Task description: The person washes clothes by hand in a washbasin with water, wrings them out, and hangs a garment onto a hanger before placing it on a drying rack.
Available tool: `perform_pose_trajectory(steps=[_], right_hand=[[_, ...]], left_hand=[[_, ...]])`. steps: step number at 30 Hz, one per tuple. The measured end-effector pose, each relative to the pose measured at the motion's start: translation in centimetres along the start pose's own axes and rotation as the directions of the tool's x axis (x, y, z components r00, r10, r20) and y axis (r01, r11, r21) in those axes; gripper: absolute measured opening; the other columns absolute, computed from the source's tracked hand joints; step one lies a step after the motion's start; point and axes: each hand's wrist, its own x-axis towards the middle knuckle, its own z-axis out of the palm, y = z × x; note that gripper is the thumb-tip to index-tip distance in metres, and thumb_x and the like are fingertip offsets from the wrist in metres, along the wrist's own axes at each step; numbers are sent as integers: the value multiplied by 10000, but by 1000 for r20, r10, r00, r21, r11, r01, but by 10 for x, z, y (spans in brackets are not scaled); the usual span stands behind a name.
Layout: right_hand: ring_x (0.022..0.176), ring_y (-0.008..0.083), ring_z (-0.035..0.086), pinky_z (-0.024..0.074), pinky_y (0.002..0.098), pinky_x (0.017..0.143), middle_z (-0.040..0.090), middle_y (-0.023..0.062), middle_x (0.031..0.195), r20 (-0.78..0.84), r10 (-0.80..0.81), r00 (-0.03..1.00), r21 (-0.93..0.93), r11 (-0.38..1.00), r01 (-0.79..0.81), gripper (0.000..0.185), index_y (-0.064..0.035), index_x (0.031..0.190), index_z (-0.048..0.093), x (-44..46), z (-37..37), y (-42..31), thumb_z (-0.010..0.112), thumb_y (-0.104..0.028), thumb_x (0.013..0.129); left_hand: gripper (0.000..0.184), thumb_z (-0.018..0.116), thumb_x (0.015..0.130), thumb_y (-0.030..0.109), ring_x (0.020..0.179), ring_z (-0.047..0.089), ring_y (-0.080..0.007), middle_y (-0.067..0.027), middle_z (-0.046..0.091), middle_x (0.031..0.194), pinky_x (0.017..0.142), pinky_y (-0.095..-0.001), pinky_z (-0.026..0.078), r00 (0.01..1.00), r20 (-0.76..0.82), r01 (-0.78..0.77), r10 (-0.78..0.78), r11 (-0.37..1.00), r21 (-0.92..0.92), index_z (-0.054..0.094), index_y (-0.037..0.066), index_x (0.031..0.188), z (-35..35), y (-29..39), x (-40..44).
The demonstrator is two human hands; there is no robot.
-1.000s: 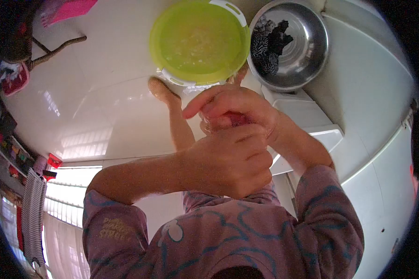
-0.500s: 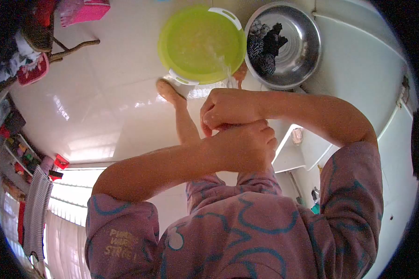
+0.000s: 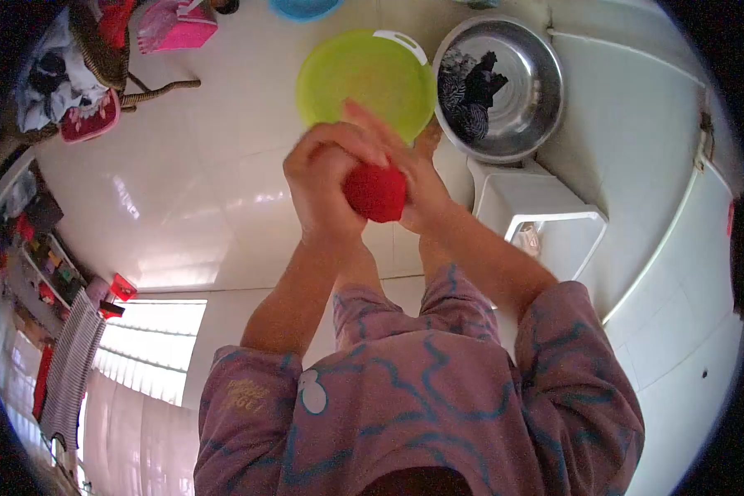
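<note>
Cloth (image 3: 376, 197), red and bunched into a ball, is clenched between the left hand (image 3: 322, 178) and the right hand (image 3: 424, 192), raised above the floor near the tub's lower edge as viewed. The green tub (image 3: 307, 95) stands just beside a metal bowl (image 3: 539, 95); dark clothes (image 3: 477, 95) lie heaped along that bowl's left edge, near a white stool (image 3: 537, 188).
</note>
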Motion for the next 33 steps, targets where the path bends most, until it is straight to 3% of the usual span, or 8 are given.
perform_pose_trajectory(steps=[3,6,10,12,15,16,20,33], right_hand=[[1291,241,440,307,337,1099,486,162,1373,-85,-300,950,-265,926,269,501,-95,1388,457,3,17,5,490,-371,971],[1369,303,353,257,401,1129,420,181,1438,194,-521,831,-723,497,480,564,-76,1332,514,-10,27,2,599,-422,894],[1346,344,377,300,394,1107,438,211,1411,306,-598,741,-785,282,551,318,-52,1189,506,-18,34,-4,584,-156,899],[1196,312,514,374,429,1057,572,153,1224,-64,-571,819,-433,755,492,262,-42,1081,575,-13,46,-2,616,-196,873],[1064,245,575,464,359,965,590,127,1154,-320,-231,919,214,927,307,314,-44,1207,523,-21,60,-20,536,-154,914],[1043,231,578,471,353,950,592,119,1131,-289,-179,940,271,927,260,339,-50,1239,513,-26,63,-24,534,-164,920],[890,143,583,506,274,843,584,53,1007,-72,38,997,479,878,1,478,-71,1389,423,-45,76,-39,530,-219,948],[543,47,410,336,194,486,411,-64,608,311,468,827,-146,884,-445,475,-31,1341,461,-123,145,-114,594,-201,918]], left_hand=[[111,490,853,142,758,625,-237,-87,628,801,745,-376,525,927,0,137,-376,336,-932,585,89,831,-4,-17,13],[85,403,856,60,695,541,-229,-62,527,751,709,-403,512,782,-177,47,-597,339,-940,452,110,903,-2,-14,28],[107,424,838,63,697,540,-244,-68,523,768,723,-393,514,792,-255,19,-554,440,-898,457,105,931,13,1,26],[105,453,812,22,742,587,-247,-82,557,794,747,-373,523,816,-421,-41,-396,688,-725,527,61,877,21,14,23],[145,483,781,-50,860,631,-244,-124,637,861,821,-354,520,837,-540,-76,-90,958,-277,607,4,727,39,58,-2],[145,503,779,-49,905,639,-261,-151,667,894,853,-357,512,872,-390,-297,295,953,57,640,-5,762,36,61,-14],[125,576,718,-6,955,641,-290,-157,682,970,873,-401,511,736,128,-665,665,675,319,662,11,808,29,94,-33],[252,616,574,184,867,630,-249,-61,636,852,851,-391,509,242,806,-964,541,232,134,661,110,811,50,213,-102]])
